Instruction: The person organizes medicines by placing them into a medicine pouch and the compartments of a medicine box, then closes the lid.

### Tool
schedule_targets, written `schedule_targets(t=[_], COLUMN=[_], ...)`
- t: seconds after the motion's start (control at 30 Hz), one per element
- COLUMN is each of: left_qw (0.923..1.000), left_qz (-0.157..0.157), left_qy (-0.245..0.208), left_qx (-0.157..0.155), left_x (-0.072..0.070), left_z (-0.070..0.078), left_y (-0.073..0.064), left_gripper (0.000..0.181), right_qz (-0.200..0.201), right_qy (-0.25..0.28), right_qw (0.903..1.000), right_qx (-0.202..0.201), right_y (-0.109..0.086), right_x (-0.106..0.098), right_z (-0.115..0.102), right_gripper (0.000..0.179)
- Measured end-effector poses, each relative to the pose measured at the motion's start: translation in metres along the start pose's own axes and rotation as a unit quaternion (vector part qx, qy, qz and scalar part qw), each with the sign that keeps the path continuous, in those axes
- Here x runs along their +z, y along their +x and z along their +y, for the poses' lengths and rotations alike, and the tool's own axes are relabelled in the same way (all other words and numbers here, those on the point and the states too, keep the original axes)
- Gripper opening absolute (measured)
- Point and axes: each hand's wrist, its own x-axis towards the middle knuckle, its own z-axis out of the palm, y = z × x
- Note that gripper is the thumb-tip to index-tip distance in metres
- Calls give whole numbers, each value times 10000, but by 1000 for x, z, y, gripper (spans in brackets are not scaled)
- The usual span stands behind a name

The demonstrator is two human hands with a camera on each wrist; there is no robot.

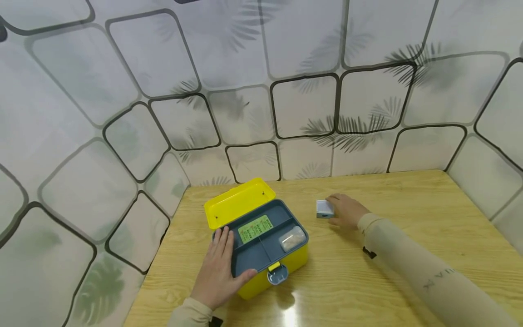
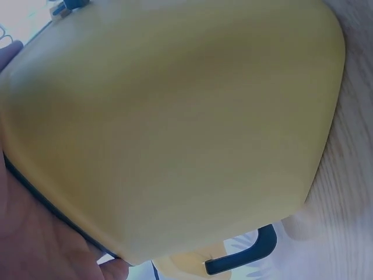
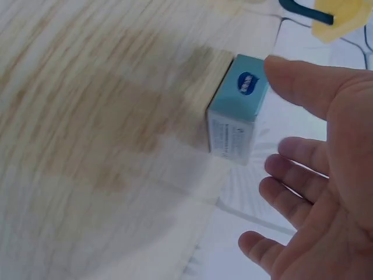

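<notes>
A yellow storage box (image 1: 296, 260) stands on the table with its yellow lid (image 1: 241, 204) flipped back. Inside sits a dark blue-grey divided tray (image 1: 250, 262) carrying a green printed label (image 1: 255, 228) and a small clear-wrapped packet (image 1: 292, 238). My left hand (image 1: 220, 272) rests along the box's left rim, fingers extended and thumb toward the front; its wrist view is filled by the yellow side wall (image 2: 186, 128). To the right, my right hand (image 1: 345, 211) is at a small teal-and-white carton (image 3: 236, 111), with the thumb right at its edge and the other fingers spread apart.
The light wooden table (image 1: 388, 193) reaches back to a patterned wall covering (image 1: 304, 106), which also closes in on the left and right. A dark latch (image 1: 278, 274) hangs at the box's front. Behind the box, a dark carrying handle (image 2: 247, 254) sticks out.
</notes>
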Motion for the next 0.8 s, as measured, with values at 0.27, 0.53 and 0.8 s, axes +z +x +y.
schedule_targets(t=[0.27, 0.53, 0.8], left_qw=[9993, 9988, 9987], left_qz=[-138, -191, -172], left_qy=[89, -45, -108], left_qx=[-344, -438, -459], left_x=[-1, -1, -2], left_z=[1, 1, 2], left_y=[-3, -4, -6], left_gripper=[108, 107, 106], right_qz=[52, -8, 0], right_qy=[449, 994, 1032], right_qw=[9990, 9943, 9940], right_qx=[75, 392, 372], right_y=[9, 14, 14], right_x=[9, 19, 20], right_z=[13, 23, 23], right_gripper=[81, 83, 80])
